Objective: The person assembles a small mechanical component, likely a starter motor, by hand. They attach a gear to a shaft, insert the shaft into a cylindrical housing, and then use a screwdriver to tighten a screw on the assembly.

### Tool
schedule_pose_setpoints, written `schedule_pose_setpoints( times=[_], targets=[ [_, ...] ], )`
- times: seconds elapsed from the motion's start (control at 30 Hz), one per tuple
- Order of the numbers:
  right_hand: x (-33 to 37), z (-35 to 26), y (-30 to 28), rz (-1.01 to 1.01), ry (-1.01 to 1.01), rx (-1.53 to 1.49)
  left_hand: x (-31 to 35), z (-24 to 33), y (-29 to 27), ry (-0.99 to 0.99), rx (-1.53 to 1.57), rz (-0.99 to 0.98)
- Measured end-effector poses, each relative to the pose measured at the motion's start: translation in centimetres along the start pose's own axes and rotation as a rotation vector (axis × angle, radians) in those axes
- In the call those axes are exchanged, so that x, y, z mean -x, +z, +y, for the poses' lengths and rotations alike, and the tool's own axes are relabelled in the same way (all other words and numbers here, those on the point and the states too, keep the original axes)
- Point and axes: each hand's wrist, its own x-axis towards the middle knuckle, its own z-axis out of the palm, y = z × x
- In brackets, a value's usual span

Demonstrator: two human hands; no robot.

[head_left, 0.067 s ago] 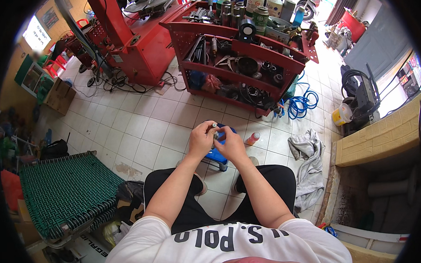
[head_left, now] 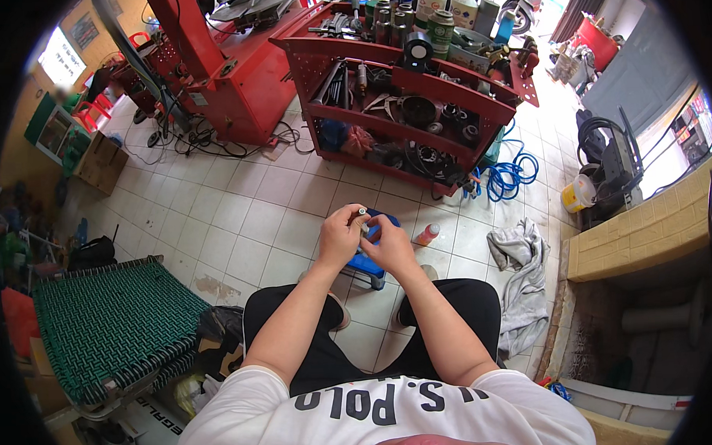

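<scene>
Fingers of the bare left hand (head_left: 338,237) are closed around a small, pale, metallic-looking cylindrical part (head_left: 363,212), its round end with a dark centre tipped up toward the head. The bare right hand (head_left: 390,245) meets it from the other side, thumb and forefinger curled close to the part's lower end; from where I stand I cannot tell whether that grip is clamped on it or only resting near. The piece sits between the two hands, above a low blue plastic stool (head_left: 365,263) set before the seated person's knees.

Against the earlier frame very little differs: the right fingers look shifted by a trace, while the left hand and the part hold their place, so the handling seems to me at the same stage.

Just right of the stool, a reddish-pink bottle with a pale cap (head_left: 427,235) stands on the tiles; beyond it lies a crumpled grey cloth (head_left: 522,271). Farther off is a loaded red metal tool cart (head_left: 449,87), blue coiled hose (head_left: 511,182) beside it.
</scene>
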Motion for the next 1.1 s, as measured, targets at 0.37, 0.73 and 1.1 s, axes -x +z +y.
schedule_pose_setpoints(
  times=[0.37,0.73,1.1],
  targets=[
    [-0.4,1.1,-0.4,0.203,-0.131,0.119,-0.1,-0.5,0.5,-0.016,0.054,-0.040],
    [-0.3,0.4,-0.4,0.087,-0.025,0.110,0.1,-0.5,0.2,0.008,0.033,-0.040],
    [-0.2,0.9,-0.3,0.167,-0.079,0.125,-0.1,-0.4,0.7,0.017,0.039,-0.032]
  ],
)
